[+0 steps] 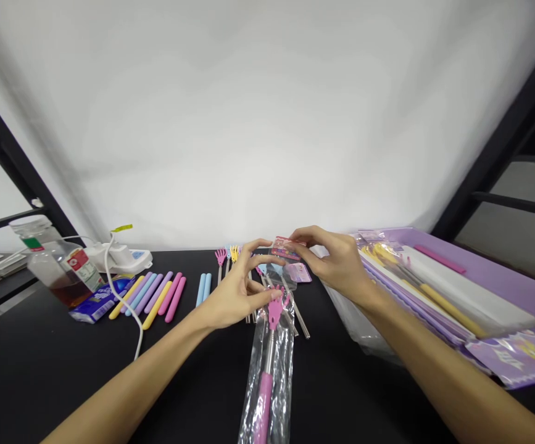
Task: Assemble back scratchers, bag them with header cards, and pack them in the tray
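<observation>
Black table (364, 394): at its near middle, a pink back scratcher (263, 394) in a clear bag (284, 394); left hand (232, 293) spread, thumb by its head, right hand (336, 262) pinching a red card (280, 248) (small, shiny); coloured tubes (160, 293) leftward, purple box (489, 271) rightward.

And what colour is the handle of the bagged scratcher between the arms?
The handle is pink, best seen in the head view.
</observation>
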The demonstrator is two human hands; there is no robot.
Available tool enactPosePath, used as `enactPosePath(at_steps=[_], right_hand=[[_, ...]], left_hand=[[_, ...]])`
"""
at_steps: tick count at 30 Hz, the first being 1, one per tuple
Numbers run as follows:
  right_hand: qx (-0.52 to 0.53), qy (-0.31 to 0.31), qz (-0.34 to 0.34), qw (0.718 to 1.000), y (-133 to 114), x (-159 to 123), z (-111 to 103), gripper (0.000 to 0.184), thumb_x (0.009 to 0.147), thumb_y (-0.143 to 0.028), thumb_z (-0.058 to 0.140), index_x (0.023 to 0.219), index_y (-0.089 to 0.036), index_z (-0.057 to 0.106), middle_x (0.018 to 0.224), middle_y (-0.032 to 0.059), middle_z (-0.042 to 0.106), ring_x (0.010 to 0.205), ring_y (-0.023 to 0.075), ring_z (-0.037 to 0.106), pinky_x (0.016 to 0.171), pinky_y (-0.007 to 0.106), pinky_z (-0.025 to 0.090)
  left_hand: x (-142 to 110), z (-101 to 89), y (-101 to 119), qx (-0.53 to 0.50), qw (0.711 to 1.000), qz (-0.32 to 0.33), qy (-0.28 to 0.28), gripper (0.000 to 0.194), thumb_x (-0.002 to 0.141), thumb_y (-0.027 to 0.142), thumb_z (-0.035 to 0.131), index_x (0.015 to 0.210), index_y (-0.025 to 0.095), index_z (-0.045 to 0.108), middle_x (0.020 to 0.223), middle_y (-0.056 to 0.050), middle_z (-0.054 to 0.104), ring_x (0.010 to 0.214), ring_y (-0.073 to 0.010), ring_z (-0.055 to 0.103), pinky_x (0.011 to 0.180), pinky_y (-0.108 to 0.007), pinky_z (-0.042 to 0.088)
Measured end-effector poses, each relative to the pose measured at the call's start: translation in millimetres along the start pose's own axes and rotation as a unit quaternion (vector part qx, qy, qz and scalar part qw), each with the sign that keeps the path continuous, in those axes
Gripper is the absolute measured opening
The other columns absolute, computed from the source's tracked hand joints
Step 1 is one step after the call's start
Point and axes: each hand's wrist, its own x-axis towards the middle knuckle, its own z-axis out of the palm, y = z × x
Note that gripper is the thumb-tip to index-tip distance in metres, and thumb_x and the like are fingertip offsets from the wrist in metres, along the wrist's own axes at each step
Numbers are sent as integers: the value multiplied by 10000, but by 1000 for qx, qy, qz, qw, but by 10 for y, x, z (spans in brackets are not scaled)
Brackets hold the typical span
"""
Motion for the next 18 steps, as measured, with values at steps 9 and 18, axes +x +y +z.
enactPosePath(at_steps=[9,18], right_hand=[[183,-29,84,979,65,-3,74,240,785,-283,787,965,-204,649,839,7,648,775,150,621,754,305,530],[202,-130,245,939,-21,37,22,346,797,-448,750,1014,-186,687,816,40,693,736,177,649,671,303,500]], left_hand=[[-4,-2,13,0,1000,-13,22,712,841,245,725,1385,416,298,1489,-121,378,539,16,563,433,-145,345],[-8,1,14,24,999,-12,28,726,844,221,718,1378,485,304,1472,-81,355,521,29,556,427,-144,345]])
